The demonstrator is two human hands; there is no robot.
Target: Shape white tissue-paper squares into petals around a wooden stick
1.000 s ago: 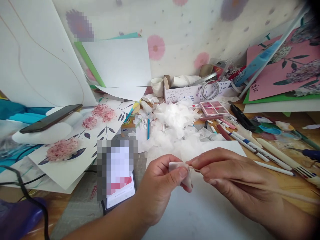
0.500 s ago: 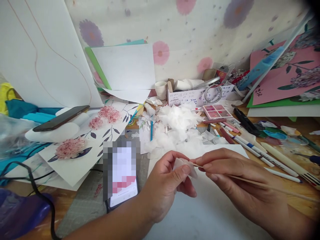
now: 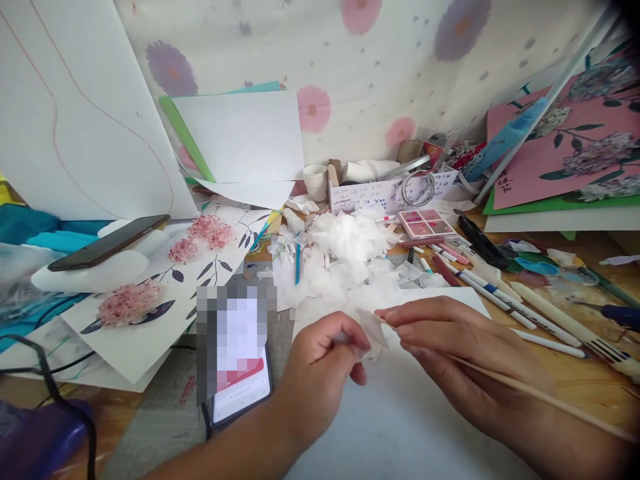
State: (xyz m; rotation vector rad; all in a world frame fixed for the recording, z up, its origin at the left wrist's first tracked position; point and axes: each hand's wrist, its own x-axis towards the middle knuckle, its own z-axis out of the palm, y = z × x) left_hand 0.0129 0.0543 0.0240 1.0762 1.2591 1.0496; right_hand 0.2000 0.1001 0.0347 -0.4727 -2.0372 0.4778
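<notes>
My left hand (image 3: 327, 367) is closed, thumb and fingers pinching a small piece of thin white translucent paper (image 3: 373, 331). My right hand (image 3: 465, 360) grips a thin wooden stick (image 3: 540, 395), its long end running back toward the lower right. The stick's front end meets the paper between the two hands; its exact tip is hard to make out. Both hands are over a large white sheet (image 3: 390, 427). Just behind them lies a fluffy pile of white paper pieces (image 3: 350, 240).
A phone (image 3: 243, 390) lies left of my left forearm, and another phone (image 3: 110, 243) rests on a white stand. Pens (image 3: 500, 300) and a pink palette (image 3: 427, 225) lie to the right. Paper cups (image 3: 315, 182) stand at the back, near pink flowers (image 3: 129, 303) on paper.
The view has shifted slightly to the right. My left hand's fingers have curled in, and the white paper now sits beyond its fingertips, by the stick's end.
</notes>
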